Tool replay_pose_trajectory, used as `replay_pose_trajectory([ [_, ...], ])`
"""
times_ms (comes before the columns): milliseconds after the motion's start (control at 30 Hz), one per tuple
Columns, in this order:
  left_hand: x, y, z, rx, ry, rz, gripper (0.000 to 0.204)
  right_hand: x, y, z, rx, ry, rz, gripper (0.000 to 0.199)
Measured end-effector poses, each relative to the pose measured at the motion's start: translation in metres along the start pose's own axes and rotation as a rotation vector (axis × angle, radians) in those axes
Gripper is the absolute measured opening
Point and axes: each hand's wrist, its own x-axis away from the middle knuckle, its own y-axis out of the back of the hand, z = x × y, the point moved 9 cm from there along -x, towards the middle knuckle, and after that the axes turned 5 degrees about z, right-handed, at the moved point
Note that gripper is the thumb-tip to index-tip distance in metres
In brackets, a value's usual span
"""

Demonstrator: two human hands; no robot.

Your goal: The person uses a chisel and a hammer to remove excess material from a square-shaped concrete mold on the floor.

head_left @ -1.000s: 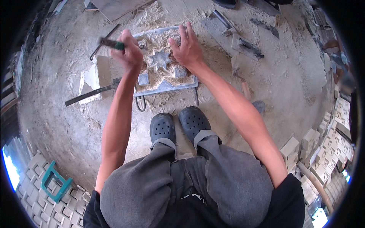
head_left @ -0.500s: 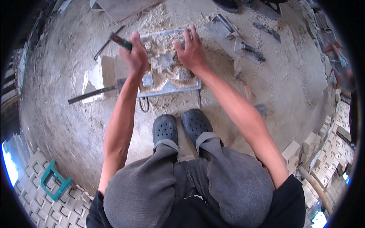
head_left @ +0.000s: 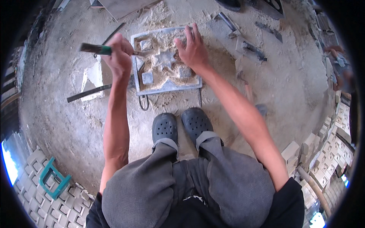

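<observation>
At the lower left of the frame a teal plastic frame lies on pale square cast tiles stacked along the edge. Right of it, at centre left, a long dark metal bar rests on the dusty sand-covered floor, beside a pale stone block. The left hand, upper left of centre, has its fingers closed around the green handle of a dark-bristled brush; the bristle end points toward the left of the frame, while the handle end reaches to the left rim of the mould. The grey square metal mould lies flat on the floor at upper centre, just above the person's two black perforated clogs. Inside it a raised star relief and small square blocks stand partly exposed, with loose sand still banked around them. The right hand rests on the mould's upper right part, fingers spread wide and flat, holding nothing. Judged from this state, clearing of the mould is partway: the star and some blocks are bared, the lower and right recesses remain sand-filled. At upper right, grey metal hand tools lie scattered on the floor; at far right more pale cast tiles are stacked.
</observation>
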Motion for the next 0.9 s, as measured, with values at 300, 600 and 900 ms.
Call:
replay_pose_trajectory([
  [300, 0.017, -0.013, 0.038, -0.281, 0.119, -0.002, 0.041, -0.001, 0.001, 0.006, -0.034, 0.011, 0.002, 0.073],
  [600, 0.024, -0.015, 0.046, -0.347, 0.097, 0.061, 0.042, -0.004, 0.004, 0.003, -0.009, 0.038, -0.058, 0.072],
  [900, 0.024, -0.01, 0.04, -0.384, 0.037, 0.115, 0.043, 0.0, 0.002, 0.013, -0.044, 0.06, -0.054, 0.072],
])
